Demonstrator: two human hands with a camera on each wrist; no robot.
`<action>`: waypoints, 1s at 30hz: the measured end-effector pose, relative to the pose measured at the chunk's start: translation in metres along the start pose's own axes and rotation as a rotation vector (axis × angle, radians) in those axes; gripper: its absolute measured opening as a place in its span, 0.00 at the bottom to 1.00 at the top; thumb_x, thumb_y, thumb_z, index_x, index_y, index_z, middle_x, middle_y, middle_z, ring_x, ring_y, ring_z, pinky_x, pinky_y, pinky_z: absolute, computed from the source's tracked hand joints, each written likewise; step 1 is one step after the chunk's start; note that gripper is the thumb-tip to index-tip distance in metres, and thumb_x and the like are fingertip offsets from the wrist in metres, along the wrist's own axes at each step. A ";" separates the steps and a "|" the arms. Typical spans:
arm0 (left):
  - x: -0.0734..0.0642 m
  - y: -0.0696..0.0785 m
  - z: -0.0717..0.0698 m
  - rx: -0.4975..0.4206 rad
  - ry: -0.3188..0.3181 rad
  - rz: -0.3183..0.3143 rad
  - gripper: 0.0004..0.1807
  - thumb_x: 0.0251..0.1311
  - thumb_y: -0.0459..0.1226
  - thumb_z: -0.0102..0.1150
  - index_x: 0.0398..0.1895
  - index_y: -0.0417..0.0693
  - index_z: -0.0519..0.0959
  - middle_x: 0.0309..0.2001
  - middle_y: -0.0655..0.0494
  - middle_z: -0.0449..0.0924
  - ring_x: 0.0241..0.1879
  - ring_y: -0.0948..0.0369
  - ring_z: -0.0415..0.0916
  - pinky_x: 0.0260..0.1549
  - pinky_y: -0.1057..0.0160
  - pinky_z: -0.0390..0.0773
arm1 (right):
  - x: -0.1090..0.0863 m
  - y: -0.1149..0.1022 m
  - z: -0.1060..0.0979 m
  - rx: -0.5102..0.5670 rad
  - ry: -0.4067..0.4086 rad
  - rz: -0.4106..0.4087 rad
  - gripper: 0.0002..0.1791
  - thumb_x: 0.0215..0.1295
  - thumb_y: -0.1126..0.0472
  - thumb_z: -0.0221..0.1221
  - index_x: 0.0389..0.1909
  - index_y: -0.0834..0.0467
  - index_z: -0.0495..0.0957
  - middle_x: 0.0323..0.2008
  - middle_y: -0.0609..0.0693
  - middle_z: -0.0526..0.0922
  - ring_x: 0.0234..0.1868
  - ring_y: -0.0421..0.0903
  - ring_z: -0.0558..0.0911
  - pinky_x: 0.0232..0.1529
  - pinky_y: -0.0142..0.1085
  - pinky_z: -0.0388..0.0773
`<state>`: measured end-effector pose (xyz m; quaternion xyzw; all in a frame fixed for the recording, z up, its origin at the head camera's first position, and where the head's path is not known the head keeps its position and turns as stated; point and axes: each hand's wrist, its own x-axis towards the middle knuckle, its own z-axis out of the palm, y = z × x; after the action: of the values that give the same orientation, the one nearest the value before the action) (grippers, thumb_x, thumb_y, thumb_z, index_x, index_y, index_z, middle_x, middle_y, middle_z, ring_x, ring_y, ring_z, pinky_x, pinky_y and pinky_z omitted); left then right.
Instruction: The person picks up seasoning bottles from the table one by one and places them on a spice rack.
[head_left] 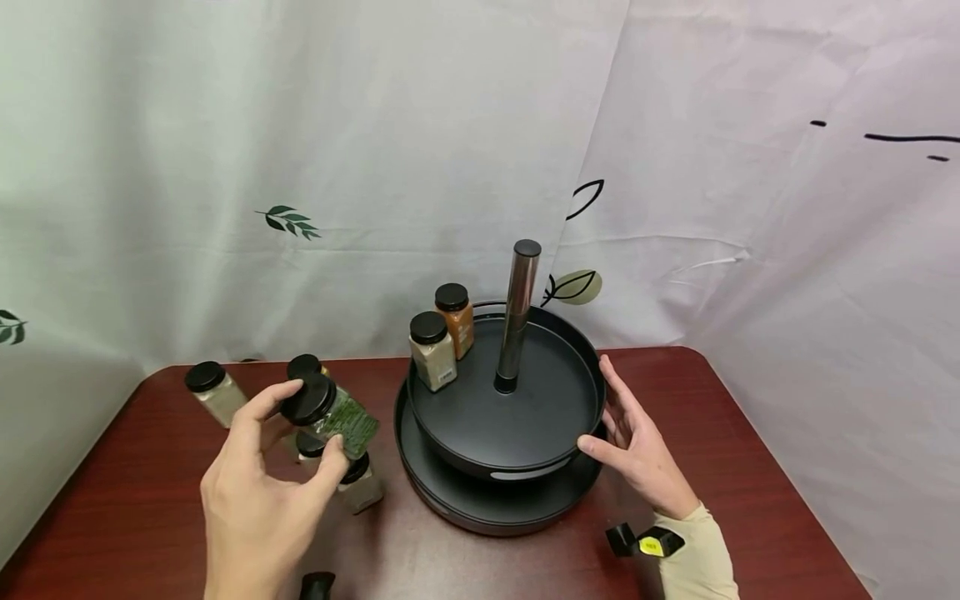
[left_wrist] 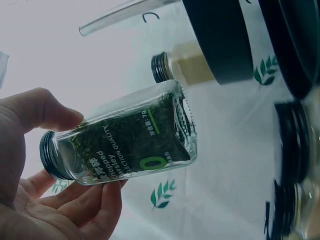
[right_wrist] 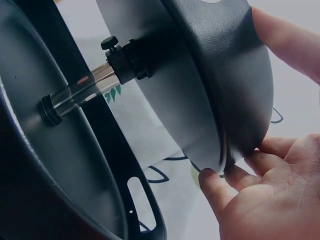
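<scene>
My left hand (head_left: pixel 262 492) pinches a glass jar of chopped parsley (head_left: pixel 347 421) between thumb and fingers. The jar is tilted, its black lid toward the upper left in the head view; its printed label faces the left wrist camera. My right hand (head_left: pixel 637 450) holds the right side of the upper tray (head_left: pixel 551 417) of a round black two-tier spice rack, with the thumb on its outer wall and fingertips at its lower edge (right_wrist: pixel 220 160). On this tray stand a jar of beige powder (head_left: pixel 433 358) and a jar of orange powder (head_left: pixel 459 325), both black-lidded.
A metal post (head_left: pixel 517 325) rises from the upper tray. The wider lower tray (head_left: pixel 487 512) rests on the dark red table (head_left: pixel 750 500). At the left stands a pale-powder jar (head_left: pixel 221 396); several more, including a front jar (head_left: pixel 363 490), are partly behind my left hand. White cloth (head_left: pixel 450 150) hangs behind.
</scene>
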<state>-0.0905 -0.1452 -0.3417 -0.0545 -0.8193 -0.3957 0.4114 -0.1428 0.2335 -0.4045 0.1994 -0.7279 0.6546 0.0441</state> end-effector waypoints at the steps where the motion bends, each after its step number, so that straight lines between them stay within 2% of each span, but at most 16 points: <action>1: 0.001 0.002 0.001 -0.009 -0.002 0.008 0.40 0.38 0.22 0.71 0.63 0.42 0.76 0.39 0.47 0.84 0.38 0.82 0.73 0.30 0.78 0.67 | 0.000 0.000 0.000 -0.003 -0.002 0.002 0.52 0.63 0.77 0.61 0.81 0.53 0.43 0.81 0.49 0.41 0.79 0.54 0.46 0.69 0.26 0.57; 5: 0.006 0.009 0.007 -0.050 -0.015 0.044 0.39 0.40 0.24 0.70 0.63 0.44 0.76 0.37 0.49 0.84 0.36 0.79 0.75 0.30 0.79 0.69 | 0.000 0.000 0.002 -0.016 -0.004 0.011 0.52 0.64 0.76 0.61 0.81 0.48 0.45 0.81 0.46 0.42 0.79 0.53 0.45 0.69 0.25 0.57; 8: 0.010 0.015 0.013 -0.071 -0.022 0.065 0.37 0.42 0.26 0.69 0.63 0.46 0.77 0.37 0.51 0.84 0.36 0.74 0.76 0.36 0.79 0.69 | 0.000 0.000 0.002 -0.017 -0.001 0.013 0.52 0.64 0.76 0.61 0.81 0.47 0.45 0.81 0.46 0.42 0.79 0.53 0.45 0.69 0.24 0.57; 15: 0.015 0.022 0.030 -0.132 0.008 0.145 0.35 0.41 0.26 0.69 0.61 0.43 0.78 0.44 0.49 0.84 0.38 0.65 0.78 0.37 0.74 0.70 | 0.000 -0.001 0.000 -0.013 0.004 0.011 0.52 0.63 0.76 0.61 0.81 0.50 0.44 0.81 0.46 0.41 0.79 0.53 0.45 0.69 0.25 0.57; 22: 0.018 0.024 0.048 -0.183 -0.013 0.208 0.33 0.44 0.29 0.68 0.60 0.42 0.79 0.49 0.50 0.83 0.40 0.61 0.77 0.43 0.71 0.71 | -0.001 -0.002 0.000 -0.009 0.004 -0.003 0.52 0.63 0.77 0.61 0.81 0.53 0.44 0.81 0.49 0.41 0.79 0.55 0.45 0.69 0.26 0.57; 26: 0.017 0.024 0.057 -0.195 -0.041 0.221 0.33 0.44 0.28 0.68 0.61 0.42 0.78 0.53 0.50 0.82 0.41 0.60 0.79 0.45 0.71 0.72 | 0.000 -0.002 0.000 -0.003 0.002 -0.009 0.52 0.63 0.77 0.61 0.81 0.57 0.42 0.81 0.51 0.41 0.79 0.55 0.45 0.70 0.26 0.57; 30: 0.015 0.022 0.065 -0.193 -0.072 0.216 0.34 0.45 0.28 0.69 0.61 0.44 0.77 0.53 0.51 0.81 0.40 0.62 0.77 0.43 0.70 0.73 | 0.000 -0.002 0.001 -0.005 0.003 -0.004 0.52 0.63 0.77 0.61 0.81 0.57 0.42 0.81 0.48 0.41 0.79 0.55 0.45 0.69 0.26 0.57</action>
<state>-0.1321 -0.0892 -0.3401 -0.1958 -0.7811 -0.4238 0.4147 -0.1417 0.2326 -0.4030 0.2001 -0.7291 0.6528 0.0470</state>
